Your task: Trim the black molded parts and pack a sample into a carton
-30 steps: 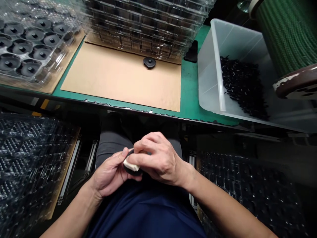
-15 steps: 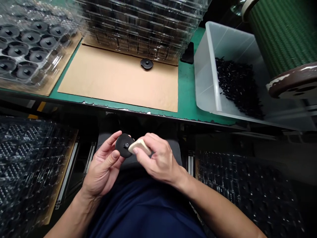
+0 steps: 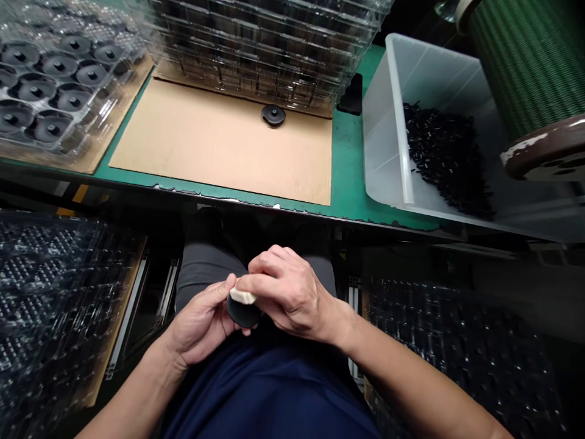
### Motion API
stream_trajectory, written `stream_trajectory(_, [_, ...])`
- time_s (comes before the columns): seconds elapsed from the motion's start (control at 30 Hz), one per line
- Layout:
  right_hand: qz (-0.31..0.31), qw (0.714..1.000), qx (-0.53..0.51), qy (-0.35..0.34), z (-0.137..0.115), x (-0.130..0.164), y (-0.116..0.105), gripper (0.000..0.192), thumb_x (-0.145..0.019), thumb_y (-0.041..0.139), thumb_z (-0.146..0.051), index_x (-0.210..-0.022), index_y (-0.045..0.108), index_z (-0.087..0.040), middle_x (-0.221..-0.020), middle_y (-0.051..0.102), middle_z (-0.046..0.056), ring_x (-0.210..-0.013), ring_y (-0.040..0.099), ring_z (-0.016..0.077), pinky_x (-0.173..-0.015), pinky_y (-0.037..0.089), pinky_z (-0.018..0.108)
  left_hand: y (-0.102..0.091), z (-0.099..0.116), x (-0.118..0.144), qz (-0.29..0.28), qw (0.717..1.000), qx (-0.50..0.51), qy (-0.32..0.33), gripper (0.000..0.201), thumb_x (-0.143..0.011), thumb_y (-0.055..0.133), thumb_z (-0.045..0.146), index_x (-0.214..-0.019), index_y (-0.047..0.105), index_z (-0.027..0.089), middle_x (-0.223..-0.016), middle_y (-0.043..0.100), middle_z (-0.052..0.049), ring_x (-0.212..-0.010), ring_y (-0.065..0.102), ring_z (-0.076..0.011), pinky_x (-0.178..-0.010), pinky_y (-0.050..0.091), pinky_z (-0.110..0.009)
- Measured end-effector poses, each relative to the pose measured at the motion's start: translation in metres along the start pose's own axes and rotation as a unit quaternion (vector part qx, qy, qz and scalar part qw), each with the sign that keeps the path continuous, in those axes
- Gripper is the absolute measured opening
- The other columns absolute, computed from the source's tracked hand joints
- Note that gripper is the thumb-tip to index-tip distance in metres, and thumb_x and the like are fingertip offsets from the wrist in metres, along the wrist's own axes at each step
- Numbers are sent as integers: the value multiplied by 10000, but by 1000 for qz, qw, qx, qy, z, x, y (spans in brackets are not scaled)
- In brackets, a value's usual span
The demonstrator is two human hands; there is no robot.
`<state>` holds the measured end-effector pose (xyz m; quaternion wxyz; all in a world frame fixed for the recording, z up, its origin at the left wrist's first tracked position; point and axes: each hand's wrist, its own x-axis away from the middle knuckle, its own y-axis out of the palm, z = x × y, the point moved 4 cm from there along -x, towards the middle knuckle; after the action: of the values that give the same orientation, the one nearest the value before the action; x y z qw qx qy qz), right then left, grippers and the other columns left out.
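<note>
Above my lap, my left hand [image 3: 205, 317] grips a round black disc-shaped part [image 3: 242, 314] by its edge, thumb on the upper side. My right hand [image 3: 287, 292] pinches a small cream-coloured pad [image 3: 243, 296] and presses it against the disc's face near the upper rim. The pad and fingers cover the middle of the disc. A similar black part [image 3: 273, 114] with a central stub lies on the cardboard sheet [image 3: 219, 146] on the bench.
Clear plastic trays [image 3: 68, 131] of black discs stand at the back left. A tall tray stack [image 3: 265, 49] rises behind the cardboard. On the right are a translucent bin [image 3: 386, 152] of small black pieces and a green spool [image 3: 525, 67]. More tray stacks [image 3: 46, 317] flank my legs.
Both hands have come lower and closer to my body. The disc has turned in my left hand, and the pad has moved from beside its central stub to near its upper rim.
</note>
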<state>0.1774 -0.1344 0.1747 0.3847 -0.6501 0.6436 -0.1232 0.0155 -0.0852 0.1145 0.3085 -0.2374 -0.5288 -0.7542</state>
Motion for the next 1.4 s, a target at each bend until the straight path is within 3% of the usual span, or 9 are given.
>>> stream_trajectory(0.13, [12, 999, 20, -31, -3, 1, 0, 246, -1097, 488, -239, -1103, 731, -206, -1036, 717, 46, -894, 547, 193, -803, 378, 392, 3, 1, 0, 2, 1000, 23, 17, 317, -832, 901, 405, -1034, 841, 169, -948, 765, -90, -785, 723, -196, -692, 681, -325])
stream_trajectory(0.27, [91, 976, -8, 195, 11, 5, 4, 202, -971, 613, -253, -785, 619, -172, -729, 572, 7, -670, 459, 139, -655, 339, 334, -2, 18, -2, 81, 982, 19, 172, 517, -780, 946, 247, -1269, 782, 275, -1264, 746, -67, -1108, 715, -180, -963, 626, -255])
stream_trajectory(0.4, [82, 923, -190, 324, 9, 3, 17, 276, -945, 639, -318, -716, 566, -182, -660, 529, -36, -581, 434, 98, -564, 306, 283, 1, 24, -4, 107, 961, -48, 251, 593, -658, 992, 137, -1200, 813, 296, -1289, 744, -59, -1123, 711, -179, -934, 604, -196])
stream_trajectory(0.63, [115, 955, -102, 252, 2, -7, 5, 223, -946, 624, -261, -745, 567, -185, -721, 537, -13, -675, 456, 131, -655, 337, 318, 9, 36, 9, 119, 940, -66, 312, 582, -659, 988, 139, -1172, 819, 354, -1269, 757, -30, -1100, 734, -182, -933, 624, -222])
stream_trajectory(0.8, [97, 975, 44, 194, 9, -7, 0, 207, -1005, 597, -247, -812, 632, -179, -780, 592, 10, -733, 485, 151, -733, 341, 358, 2, 32, 13, 95, 957, -71, 263, 501, -799, 920, 240, -1276, 789, 319, -1315, 746, -63, -1163, 726, -204, -1007, 609, -250])
stream_trajectory(0.93, [65, 983, 73, 155, 4, -7, 1, 199, -1044, 574, -255, -891, 671, -171, -842, 641, 32, -777, 507, 168, -774, 347, 375, -6, 24, 11, 55, 979, -55, 190, 433, -886, 842, 301, -1313, 779, 254, -1311, 748, -111, -1145, 735, -215, -994, 612, -250])
stream_trajectory(1.23, [15, 999, -22, 47, 3, -6, 4, 174, -1078, 560, -252, -1066, 709, -163, -986, 696, 52, -841, 541, 183, -765, 387, 380, -8, 8, 5, -80, 993, -42, 79, 328, -966, 739, 343, -1263, 807, 225, -1229, 759, -146, -950, 745, -219, -889, 659, -326])
stream_trajectory(1.33, [80, 988, -122, 54, 10, -5, -6, 115, -1040, 597, -193, -1081, 702, -173, -1046, 715, 55, -918, 631, 180, -831, 466, 363, -3, 10, 5, -69, 993, -26, 89, 397, -942, 750, 269, -1338, 763, 260, -1368, 706, -134, -1083, 733, -263, -906, 671, -390])
stream_trajectory(1.4, [146, 963, -192, 122, 20, -1, -13, 112, -1030, 622, -220, -1110, 689, -179, -1020, 710, 48, -876, 651, 162, -789, 503, 322, 0, 15, 4, -26, 994, -30, 100, 407, -948, 746, 290, -1351, 749, 233, -1392, 688, -159, -1140, 726, -304, -870, 685, -417])
